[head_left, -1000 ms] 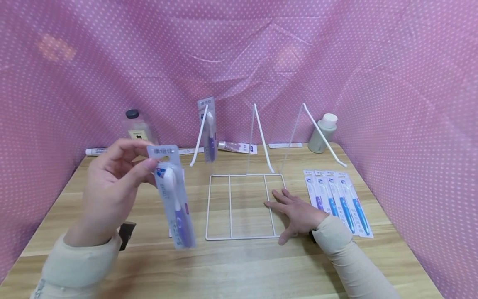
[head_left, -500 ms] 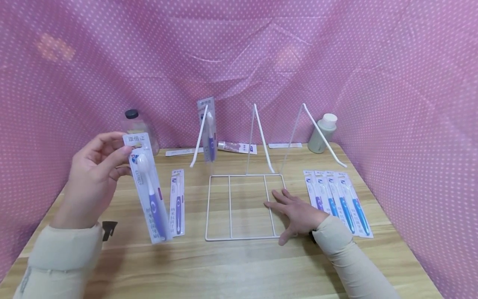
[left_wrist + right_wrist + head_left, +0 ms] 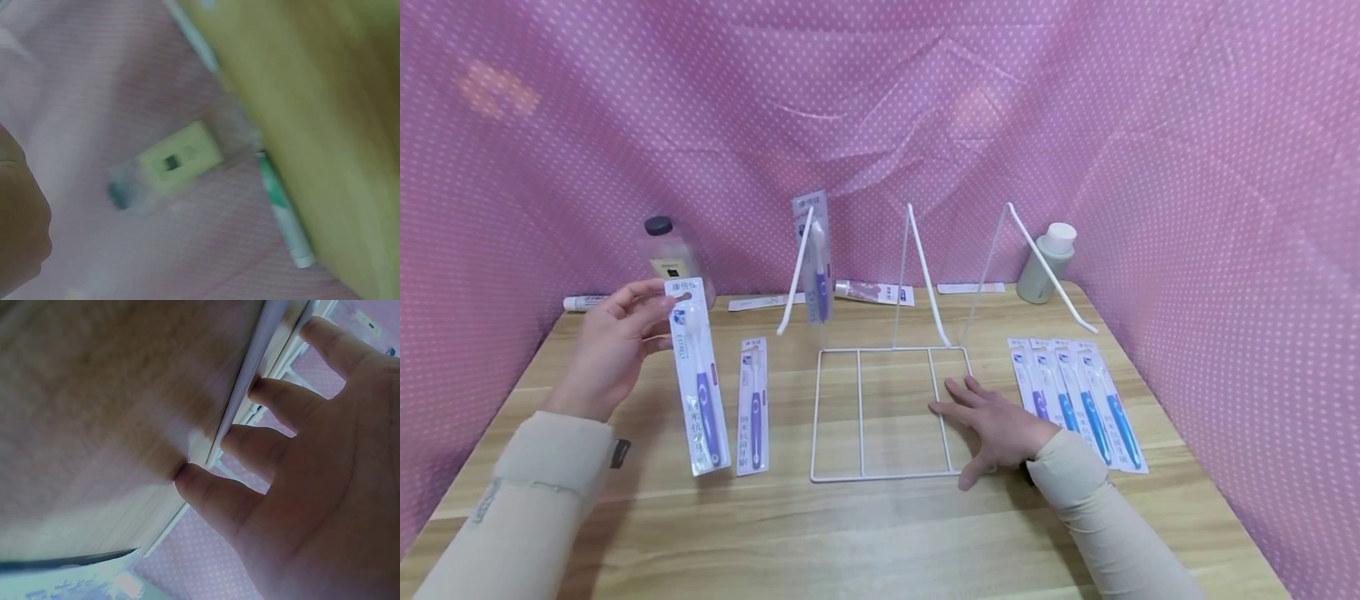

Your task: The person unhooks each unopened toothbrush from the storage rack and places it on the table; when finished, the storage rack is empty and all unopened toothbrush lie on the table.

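In the head view my left hand (image 3: 617, 346) pinches the top of a packaged toothbrush (image 3: 702, 392) with a purple handle. It hangs nearly upright, close beside a second purple toothbrush pack (image 3: 753, 408) lying on the table. Only the edge of the left hand (image 3: 22, 219) shows in the left wrist view, which is blurred. My right hand (image 3: 996, 425) is spread over the right side of the base of a white wire rack (image 3: 861, 417). In the right wrist view its fingertips (image 3: 190, 478) press on the wood at the rack's wire. Another purple toothbrush pack (image 3: 822, 287) hangs from the rack's left hook.
Several toothbrush packs (image 3: 1086, 408), mostly blue, lie overlapped at the right. Along the back stand a black-capped bottle (image 3: 673, 258) and a white-capped bottle (image 3: 1043, 267). A toothpaste tube (image 3: 872, 292) and thin white boxes lie between them. Three raised hooks stick out toward me.
My left hand has moved left with the toothbrush pack, away from the rack, uncovering the purple pack on the table. The right hand has stayed on the rack's base.
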`<state>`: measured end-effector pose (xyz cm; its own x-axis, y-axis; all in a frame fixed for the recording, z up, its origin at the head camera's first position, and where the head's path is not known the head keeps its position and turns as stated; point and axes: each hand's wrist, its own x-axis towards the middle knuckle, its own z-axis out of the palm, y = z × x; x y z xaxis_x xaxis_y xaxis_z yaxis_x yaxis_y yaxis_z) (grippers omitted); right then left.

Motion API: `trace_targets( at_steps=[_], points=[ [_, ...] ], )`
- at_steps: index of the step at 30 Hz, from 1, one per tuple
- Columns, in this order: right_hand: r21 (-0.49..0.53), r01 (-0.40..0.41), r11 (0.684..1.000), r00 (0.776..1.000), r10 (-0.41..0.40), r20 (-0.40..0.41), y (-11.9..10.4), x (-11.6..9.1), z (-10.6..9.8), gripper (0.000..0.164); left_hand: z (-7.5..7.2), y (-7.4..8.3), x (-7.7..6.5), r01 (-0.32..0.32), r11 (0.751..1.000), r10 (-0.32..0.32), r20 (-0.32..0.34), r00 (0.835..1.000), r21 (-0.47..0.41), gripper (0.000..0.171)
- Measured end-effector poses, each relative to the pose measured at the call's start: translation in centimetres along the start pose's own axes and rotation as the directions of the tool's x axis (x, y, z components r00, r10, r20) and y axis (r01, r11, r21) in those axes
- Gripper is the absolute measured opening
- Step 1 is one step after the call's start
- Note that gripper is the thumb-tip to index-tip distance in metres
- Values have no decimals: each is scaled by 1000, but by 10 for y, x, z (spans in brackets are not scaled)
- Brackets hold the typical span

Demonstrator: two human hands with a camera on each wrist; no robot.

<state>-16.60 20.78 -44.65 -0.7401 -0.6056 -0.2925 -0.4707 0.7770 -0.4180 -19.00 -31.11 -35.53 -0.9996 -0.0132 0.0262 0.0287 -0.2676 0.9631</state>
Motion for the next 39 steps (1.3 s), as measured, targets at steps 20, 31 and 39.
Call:
trace_targets(
  at_steps=[20, 31, 39],
  points=[
    [-3, -4, 1000, 1000, 4, -8, 0, 0, -1, 118, -22, -70, 62, 344, 817, -349, -78, 934, 463, 44],
    [-5, 12, 1000, 1000, -12, -18, 2, 0, 1, 118, -19, -84, 70, 446, 717, -398, -212, 893, 536, 43],
    [8, 8, 1000, 1000, -8, -15, 1, 0, 1, 118, -18, -91, 75, 488, 656, -411, -270, 871, 576, 44]
  ],
)
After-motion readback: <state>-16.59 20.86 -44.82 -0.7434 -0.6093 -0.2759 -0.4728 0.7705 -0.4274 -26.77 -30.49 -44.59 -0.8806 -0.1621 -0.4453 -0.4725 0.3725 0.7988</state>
